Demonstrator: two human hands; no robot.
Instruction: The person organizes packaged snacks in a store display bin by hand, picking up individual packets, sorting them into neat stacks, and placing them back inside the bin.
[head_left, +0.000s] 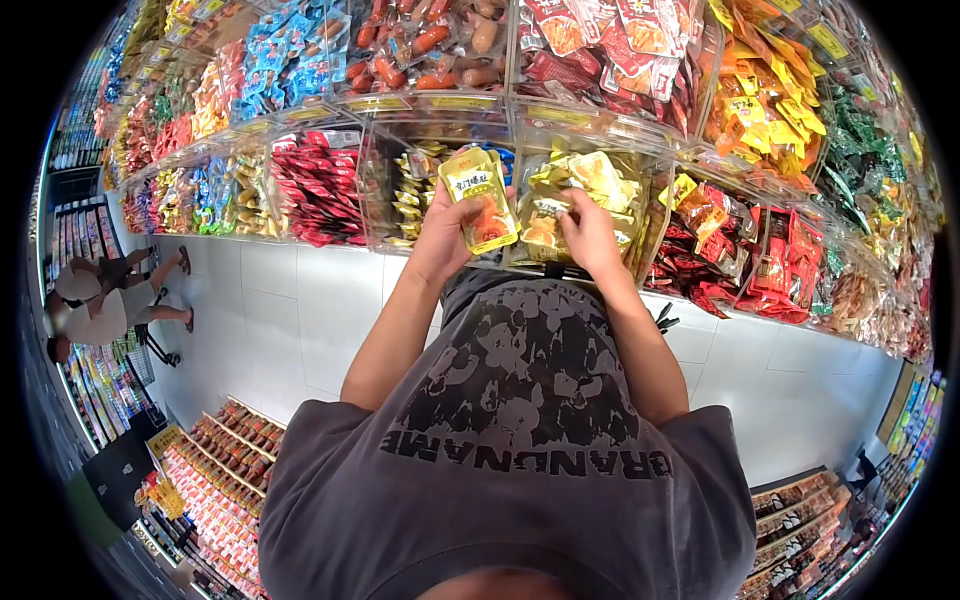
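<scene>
My left hand [447, 235] grips a yellow-green snack packet [484, 198] by its left side, thumb across the front. Dark lettering and an orange food picture show on the packet, which is held tilted above the front row of bins. To the right, my right hand [592, 235] is closed, its fingertips on a similar snack packet [543, 228] in a clear bin. More yellow-green packets [598, 178] lie loosely behind those fingers. How firmly the right fingers hold their packet is partly hidden.
Tiered clear bins hold red packets [318, 185], blue packets [290, 60], sausage-shaped snacks [430, 40] and orange packets [765, 100]. Two people [105, 305] are in the aisle at left. Stacked goods [215, 480] stand behind me on a pale tiled floor [270, 330].
</scene>
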